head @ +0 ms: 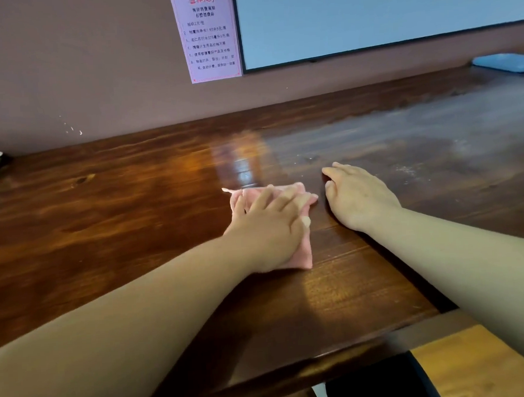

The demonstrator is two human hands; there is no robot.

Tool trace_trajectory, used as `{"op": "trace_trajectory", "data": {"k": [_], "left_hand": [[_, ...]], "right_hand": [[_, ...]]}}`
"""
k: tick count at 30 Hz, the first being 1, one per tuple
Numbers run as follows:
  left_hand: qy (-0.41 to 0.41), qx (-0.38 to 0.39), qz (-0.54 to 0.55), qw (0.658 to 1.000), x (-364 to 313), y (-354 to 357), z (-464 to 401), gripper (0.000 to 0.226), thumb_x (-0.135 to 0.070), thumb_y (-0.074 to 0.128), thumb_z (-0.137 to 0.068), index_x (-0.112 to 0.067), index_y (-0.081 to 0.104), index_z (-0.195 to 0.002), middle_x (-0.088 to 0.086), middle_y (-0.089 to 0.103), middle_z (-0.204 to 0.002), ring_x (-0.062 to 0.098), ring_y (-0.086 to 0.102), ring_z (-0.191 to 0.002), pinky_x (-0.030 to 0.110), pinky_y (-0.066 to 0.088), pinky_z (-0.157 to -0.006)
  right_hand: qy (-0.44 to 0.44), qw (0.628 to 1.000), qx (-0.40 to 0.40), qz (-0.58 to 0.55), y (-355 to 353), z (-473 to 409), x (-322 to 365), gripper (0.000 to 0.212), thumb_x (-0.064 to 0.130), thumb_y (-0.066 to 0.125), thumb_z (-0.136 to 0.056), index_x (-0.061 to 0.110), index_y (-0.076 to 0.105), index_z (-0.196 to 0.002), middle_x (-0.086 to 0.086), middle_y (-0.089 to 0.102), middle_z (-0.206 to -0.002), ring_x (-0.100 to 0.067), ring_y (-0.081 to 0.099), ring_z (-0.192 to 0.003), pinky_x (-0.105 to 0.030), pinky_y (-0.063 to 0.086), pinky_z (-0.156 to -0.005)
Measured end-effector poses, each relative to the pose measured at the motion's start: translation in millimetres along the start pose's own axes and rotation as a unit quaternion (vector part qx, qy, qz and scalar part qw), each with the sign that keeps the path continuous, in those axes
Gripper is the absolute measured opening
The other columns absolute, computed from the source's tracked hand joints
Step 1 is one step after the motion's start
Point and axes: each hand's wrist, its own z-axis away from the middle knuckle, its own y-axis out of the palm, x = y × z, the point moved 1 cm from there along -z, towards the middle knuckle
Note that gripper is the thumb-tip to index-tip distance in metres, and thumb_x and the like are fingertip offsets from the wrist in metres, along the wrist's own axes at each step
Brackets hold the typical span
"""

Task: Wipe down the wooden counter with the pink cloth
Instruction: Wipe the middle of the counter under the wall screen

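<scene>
In the head view, the left hand [268, 228] presses flat, fingers spread, on the pink cloth [304, 251] at the middle of the wooden counter [102, 214], likely to spread pressure for wiping. Just right, the right hand [358, 195] rests open, holding nothing, seemingly a brace; dusty wood lies far right.

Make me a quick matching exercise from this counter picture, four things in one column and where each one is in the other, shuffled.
1. pink cloth
2. blue pad
3. pink notice
4. right hand

A. stuck on the wall
B. flat on bare wood
C. under the left hand
D. far right end of the wooden counter

Pairs: 1-C, 2-D, 3-A, 4-B
</scene>
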Motion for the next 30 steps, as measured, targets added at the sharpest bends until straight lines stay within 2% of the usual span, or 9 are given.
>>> {"op": "trace_trajectory", "data": {"k": [2, 7, 9, 12, 17, 19, 23, 28, 30], "left_hand": [[0.01, -0.005, -0.002, 1.0, 1.7, 1.4, 5.2, 0.06, -0.053, 0.0, -0.089, -0.049, 0.005, -0.149, -0.022, -0.001, -0.159, 0.016, -0.004, -0.147, 0.061, -0.001, -0.114], [-0.091, 0.007, 0.007, 0.996, -10.7, -13.8, -19.2, 0.05, -0.043, 0.014, -0.103, -0.044, 0.008, -0.152, -0.02, -0.001, -0.16, 0.019, -0.004, -0.148, 0.06, -0.002, -0.115], [-0.05, -0.002, -0.006, 0.999, -15.4, -6.7, -2.3, 0.052, -0.045, 0.012, -0.1, -0.043, 0.007, -0.152, -0.019, -0.002, -0.16, 0.021, -0.004, -0.148, 0.062, 0.0, -0.114], [0.027, -0.025, -0.019, 0.999, -18.8, 8.5, 34.4, 0.065, -0.052, -0.005, -0.087, -0.044, 0.003, -0.151, -0.02, -0.003, -0.16, 0.019, -0.005, -0.147, 0.061, 0.0, -0.114], [-0.094, 0.011, -0.011, 0.995, -23.2, -11.7, 0.4, 0.051, -0.042, 0.011, -0.103, -0.039, 0.002, -0.153, -0.018, -0.005, -0.16, 0.02, -0.006, -0.148, 0.058, -0.001, -0.115], [-0.083, 0.014, -0.017, 0.996, -27.3, -9.9, 3.3, 0.052, -0.043, 0.012, -0.103, -0.038, 0.002, -0.154, -0.018, -0.007, -0.16, 0.021, -0.007, -0.148, 0.06, -0.001, -0.115], [0.033, -0.028, -0.061, 0.997, -33.4, 12.7, 49.3, 0.062, -0.047, -0.001, -0.092, -0.039, 0.003, -0.153, -0.017, -0.004, -0.16, 0.019, -0.006, -0.146, 0.063, 0.003, -0.113], [-0.071, 0.005, -0.034, 0.997, -37.8, -3.9, 15.4, 0.053, -0.043, 0.01, -0.103, -0.035, 0.003, -0.154, -0.017, -0.006, -0.161, 0.02, -0.004, -0.148, 0.061, 0.003, -0.114], [-0.056, 0.0, -0.036, 0.998, -41.0, -4.8, 19.2, 0.053, -0.043, 0.01, -0.103, -0.034, 0.003, -0.154, -0.015, -0.005, -0.161, 0.021, -0.003, -0.148, 0.062, 0.005, -0.113]], "right_hand": [[0.001, 1.0, 0.001, 0.002, -0.4, 0.5, 0.4, 0.049, 0.03, 0.028, -0.108, 0.021, 0.036, -0.155, -0.002, 0.026, -0.166, -0.018, 0.021, -0.153, -0.033, 0.017, -0.121], [0.003, 1.0, 0.003, 0.002, -2.6, 1.9, 0.5, 0.049, 0.029, 0.028, -0.108, 0.021, 0.036, -0.155, -0.001, 0.025, -0.166, -0.018, 0.02, -0.153, -0.032, 0.017, -0.121], [0.002, 1.0, 0.005, 0.003, -2.2, 0.9, 0.3, 0.049, 0.029, 0.028, -0.108, 0.021, 0.036, -0.155, -0.001, 0.025, -0.166, -0.018, 0.021, -0.153, -0.033, 0.017, -0.121], [0.0, 1.0, 0.008, 0.006, -1.2, -0.3, 0.3, 0.05, 0.028, 0.027, -0.107, 0.02, 0.036, -0.156, -0.002, 0.025, -0.166, -0.019, 0.021, -0.153, -0.034, 0.019, -0.121], [0.009, 1.0, 0.008, 0.008, -4.1, 0.6, 2.4, 0.05, 0.028, 0.027, -0.107, 0.022, 0.035, -0.156, 0.0, 0.024, -0.166, -0.017, 0.02, -0.153, -0.034, 0.018, -0.12], [0.009, 1.0, 0.006, 0.007, -3.9, 1.7, 1.5, 0.049, 0.028, 0.027, -0.107, 0.022, 0.036, -0.156, 0.0, 0.024, -0.166, -0.018, 0.021, -0.153, -0.034, 0.021, -0.119], [0.005, 1.0, 0.005, 0.004, -1.9, 2.3, 0.3, 0.048, 0.027, 0.027, -0.107, 0.021, 0.038, -0.154, -0.001, 0.025, -0.166, -0.019, 0.023, -0.152, -0.036, 0.024, -0.117], [0.015, 1.0, 0.011, -0.002, -4.5, 0.6, 2.3, 0.05, 0.027, 0.028, -0.106, 0.023, 0.038, -0.155, 0.001, 0.024, -0.166, -0.019, 0.022, -0.152, -0.039, 0.024, -0.119], [0.017, 1.0, 0.005, -0.017, -5.1, 0.7, 1.3, 0.049, 0.027, 0.028, -0.106, 0.023, 0.04, -0.154, 0.001, 0.026, -0.166, -0.019, 0.022, -0.152, -0.04, 0.024, -0.12]]}}
